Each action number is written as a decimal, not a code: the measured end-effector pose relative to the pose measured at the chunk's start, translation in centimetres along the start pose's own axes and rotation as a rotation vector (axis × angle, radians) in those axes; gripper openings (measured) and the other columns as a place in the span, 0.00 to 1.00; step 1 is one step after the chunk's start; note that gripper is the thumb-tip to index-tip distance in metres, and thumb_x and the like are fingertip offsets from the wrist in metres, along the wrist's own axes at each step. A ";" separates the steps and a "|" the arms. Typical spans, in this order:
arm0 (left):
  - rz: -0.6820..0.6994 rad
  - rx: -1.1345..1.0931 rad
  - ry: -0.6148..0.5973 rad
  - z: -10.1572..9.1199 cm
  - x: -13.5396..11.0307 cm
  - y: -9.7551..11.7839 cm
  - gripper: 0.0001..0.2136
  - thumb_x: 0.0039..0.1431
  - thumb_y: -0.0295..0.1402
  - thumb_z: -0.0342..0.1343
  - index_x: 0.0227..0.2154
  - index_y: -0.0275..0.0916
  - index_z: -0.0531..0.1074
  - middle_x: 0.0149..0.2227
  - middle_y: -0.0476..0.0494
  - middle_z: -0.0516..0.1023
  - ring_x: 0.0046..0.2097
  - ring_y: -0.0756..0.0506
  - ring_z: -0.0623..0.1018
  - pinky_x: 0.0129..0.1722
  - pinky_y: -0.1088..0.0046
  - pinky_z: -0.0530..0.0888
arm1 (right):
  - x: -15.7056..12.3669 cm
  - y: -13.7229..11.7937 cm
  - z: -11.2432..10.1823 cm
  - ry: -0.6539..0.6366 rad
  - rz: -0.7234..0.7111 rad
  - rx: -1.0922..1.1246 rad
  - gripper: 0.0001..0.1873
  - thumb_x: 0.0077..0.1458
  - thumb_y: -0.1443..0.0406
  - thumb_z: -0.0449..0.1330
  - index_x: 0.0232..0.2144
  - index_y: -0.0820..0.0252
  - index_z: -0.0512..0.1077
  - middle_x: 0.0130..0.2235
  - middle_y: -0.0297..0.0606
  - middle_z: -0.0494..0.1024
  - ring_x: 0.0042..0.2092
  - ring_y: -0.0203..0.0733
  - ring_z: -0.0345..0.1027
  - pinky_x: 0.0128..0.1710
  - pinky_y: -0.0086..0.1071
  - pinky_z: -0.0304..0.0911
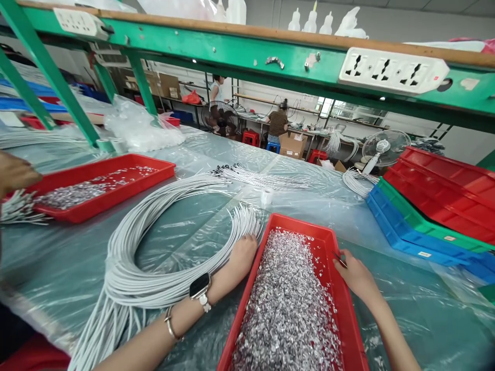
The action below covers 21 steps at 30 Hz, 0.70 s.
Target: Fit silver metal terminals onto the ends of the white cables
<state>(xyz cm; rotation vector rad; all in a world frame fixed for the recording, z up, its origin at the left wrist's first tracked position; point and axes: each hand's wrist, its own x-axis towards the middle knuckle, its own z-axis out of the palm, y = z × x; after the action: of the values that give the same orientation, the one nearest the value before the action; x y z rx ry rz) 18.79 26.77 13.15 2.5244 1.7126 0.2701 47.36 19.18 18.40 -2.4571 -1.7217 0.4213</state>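
My left hand (243,256) rests at the left rim of a red tray (340,299) filled with small silver metal pieces (288,304). Its fingers curl down by the ends of a white cable bundle (154,242); a smartwatch and a bracelet sit on that wrist. My right hand (353,275) lies at the tray's right rim, fingers closed on a thin dark tool-like item that I cannot name. The cables loop across the plastic-covered table (69,268) to the left.
A second red tray (116,193) of silver pieces sits at the left, with another person's hand (15,172) near it. Stacked red, green and blue trays (425,216) stand at the right. A green shelf frame (232,49) with power strips hangs overhead. Fans and workers are behind.
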 end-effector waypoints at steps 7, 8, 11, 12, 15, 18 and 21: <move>-0.096 -0.157 -0.053 -0.7 -0.2 0.5 0.14 0.62 0.34 0.54 0.48 0.35 0.67 0.48 0.40 0.71 0.45 0.42 0.75 0.43 0.59 0.74 | 0.1 0.3 0.0 -0.007 -0.016 0.037 0.15 0.61 0.63 0.57 0.49 0.61 0.67 0.49 0.42 0.71 0.43 0.45 0.70 0.40 0.43 0.68; -0.107 -0.205 -0.046 -1.0 -0.4 0.3 0.13 0.62 0.34 0.54 0.48 0.35 0.67 0.48 0.40 0.71 0.45 0.43 0.75 0.43 0.59 0.74 | 0.1 0.3 0.0 -0.006 -0.018 0.040 0.15 0.61 0.63 0.57 0.49 0.60 0.67 0.49 0.42 0.71 0.43 0.45 0.70 0.41 0.43 0.68; -0.135 -0.388 0.000 -2.2 -0.7 -0.5 0.13 0.62 0.34 0.53 0.47 0.35 0.67 0.46 0.40 0.72 0.43 0.43 0.76 0.41 0.61 0.75 | 0.1 0.3 0.0 0.001 -0.024 0.050 0.15 0.61 0.63 0.57 0.49 0.60 0.67 0.49 0.42 0.71 0.44 0.45 0.70 0.41 0.43 0.68; -0.138 -0.461 0.020 -2.7 -0.8 -0.7 0.13 0.62 0.34 0.53 0.47 0.35 0.67 0.45 0.41 0.73 0.42 0.44 0.76 0.40 0.62 0.75 | 0.1 0.3 0.0 0.005 -0.024 0.054 0.15 0.61 0.63 0.57 0.49 0.60 0.67 0.49 0.42 0.71 0.43 0.45 0.70 0.41 0.43 0.68; -0.111 -0.702 0.082 -4.2 -1.2 -0.6 0.11 0.63 0.35 0.52 0.45 0.34 0.67 0.40 0.44 0.74 0.34 0.48 0.76 0.33 0.67 0.75 | 0.2 0.1 0.4 0.020 -0.029 0.069 0.15 0.61 0.63 0.57 0.49 0.61 0.67 0.48 0.42 0.72 0.43 0.45 0.71 0.40 0.43 0.68; -0.044 -0.936 0.136 -5.6 -2.1 0.8 0.13 0.66 0.39 0.44 0.38 0.34 0.67 0.27 0.51 0.70 0.25 0.52 0.71 0.26 0.74 0.70 | 0.1 -0.4 0.9 0.041 -0.057 0.105 0.14 0.61 0.63 0.57 0.48 0.61 0.67 0.47 0.42 0.72 0.42 0.44 0.71 0.40 0.42 0.68; 0.046 -1.123 0.121 -6.8 -3.6 2.7 0.17 0.66 0.43 0.38 0.33 0.36 0.65 0.20 0.56 0.60 0.21 0.53 0.63 0.21 0.77 0.63 | -0.5 -1.3 1.2 0.090 -0.098 0.162 0.14 0.61 0.62 0.56 0.47 0.61 0.67 0.44 0.40 0.73 0.38 0.42 0.71 0.37 0.40 0.69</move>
<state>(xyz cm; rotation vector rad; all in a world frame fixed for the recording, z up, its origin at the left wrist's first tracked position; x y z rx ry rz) 18.67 22.20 19.91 1.6943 1.0175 1.0435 45.68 19.09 17.71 -2.2342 -1.6926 0.4152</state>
